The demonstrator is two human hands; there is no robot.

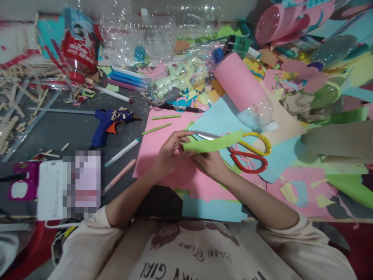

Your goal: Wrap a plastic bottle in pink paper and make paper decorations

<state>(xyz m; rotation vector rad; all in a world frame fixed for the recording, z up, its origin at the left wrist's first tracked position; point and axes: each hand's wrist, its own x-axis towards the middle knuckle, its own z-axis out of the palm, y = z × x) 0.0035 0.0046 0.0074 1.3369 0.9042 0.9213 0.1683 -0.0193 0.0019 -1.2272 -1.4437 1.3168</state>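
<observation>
Between my two hands is a green paper strip (pixel 214 144), its free end reaching right across the scissors. My left hand (pixel 175 149) grips the strip's left end with curled fingers. Close beside it, my right hand (pixel 208 161) has its fingers under the same end, partly hidden by the paper. Behind the strip lie scissors (pixel 250 153) with one yellow and one red handle, blades pointing left. Two thin green paper pieces (pixel 166 116) rest on the pink sheet (pixel 151 155) beneath my hands. Light blue paper (pixel 215 114) lies beyond.
A blue glue gun (pixel 106 124) lies at left, near markers (pixel 122 151). A pink-wrapped bottle (pixel 239 79) lies on its side behind the scissors. Paper scraps (pixel 305 190) cover the right side, wooden sticks (pixel 14 93) the far left. Plastic bottles (pixel 140 35) stand along the back.
</observation>
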